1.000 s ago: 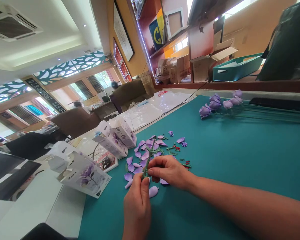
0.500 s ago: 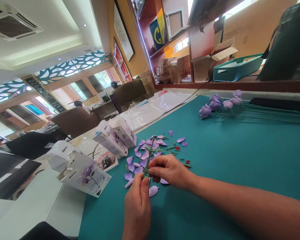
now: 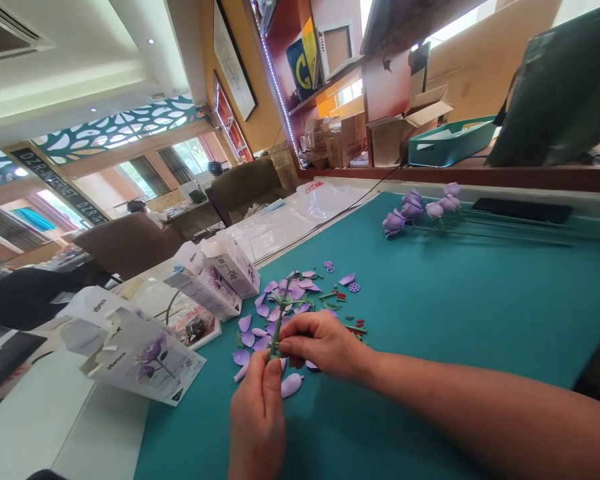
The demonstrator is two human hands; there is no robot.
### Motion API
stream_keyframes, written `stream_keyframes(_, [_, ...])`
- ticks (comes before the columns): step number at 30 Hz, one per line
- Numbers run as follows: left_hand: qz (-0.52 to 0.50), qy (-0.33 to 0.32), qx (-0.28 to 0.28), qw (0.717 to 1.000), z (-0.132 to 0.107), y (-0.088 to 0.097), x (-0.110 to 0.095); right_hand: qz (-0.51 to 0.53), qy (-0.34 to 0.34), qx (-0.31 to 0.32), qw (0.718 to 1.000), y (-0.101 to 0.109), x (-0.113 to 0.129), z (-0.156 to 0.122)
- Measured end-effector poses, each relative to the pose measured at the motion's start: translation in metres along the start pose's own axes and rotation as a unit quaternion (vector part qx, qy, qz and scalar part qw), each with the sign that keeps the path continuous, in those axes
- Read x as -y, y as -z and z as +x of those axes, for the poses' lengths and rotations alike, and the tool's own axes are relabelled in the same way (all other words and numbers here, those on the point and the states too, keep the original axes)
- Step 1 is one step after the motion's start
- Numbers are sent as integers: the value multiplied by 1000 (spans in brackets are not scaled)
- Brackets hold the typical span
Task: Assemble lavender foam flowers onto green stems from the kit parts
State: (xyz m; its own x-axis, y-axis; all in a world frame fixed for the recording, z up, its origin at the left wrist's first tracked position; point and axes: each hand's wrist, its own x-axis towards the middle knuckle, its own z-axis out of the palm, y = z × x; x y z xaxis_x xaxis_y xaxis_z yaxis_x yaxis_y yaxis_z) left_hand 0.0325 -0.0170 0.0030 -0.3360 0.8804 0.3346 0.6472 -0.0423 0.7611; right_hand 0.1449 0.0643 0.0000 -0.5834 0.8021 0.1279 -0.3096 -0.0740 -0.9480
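A green plastic flower stem [image 3: 282,312] stands tilted above the table, its lower end between my two hands. My left hand [image 3: 260,400] is closed on it, thumb and fingers pinching from below. With thumb and forefinger, my right hand [image 3: 313,341] pinches at the same stem from the right; any small part between those fingers is hidden. Around and beneath lie many loose purple petals [image 3: 241,358], and a pale rounded piece [image 3: 292,385] rests just right of my left hand. Small red pegs [image 3: 341,296] and purple rings [image 3: 354,287] are scattered beyond my right hand.
Several printed white boxes [image 3: 150,363] stand open at the left. Assembled purple flowers [image 3: 403,213] lie at the back right of the green mat [image 3: 470,307], near a black flat object [image 3: 523,209]. A teal tray [image 3: 445,148] sits on the shelf behind.
The view has turned slightly right, so everything appears shifted left. Both hands keep their hold on the stem, with little visible change in pose.
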Motion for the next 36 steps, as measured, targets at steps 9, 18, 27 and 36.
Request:
stream_keyframes(9, [-8,11,23,1000,1,3,-4,19,-5,32,999,4,-1,2])
stream_keyframes(18, [47,-20,22,998,1,10,-1,-70,26,79,994,15,4,3])
stream_keyframes(27, [132,-37,-78,988,6,22,3,-421,-18,3,907,89,43,12])
stream_keyframes(36, [167,20,-31,985,16,29,10,-683,-102,128,712,99,37,2])
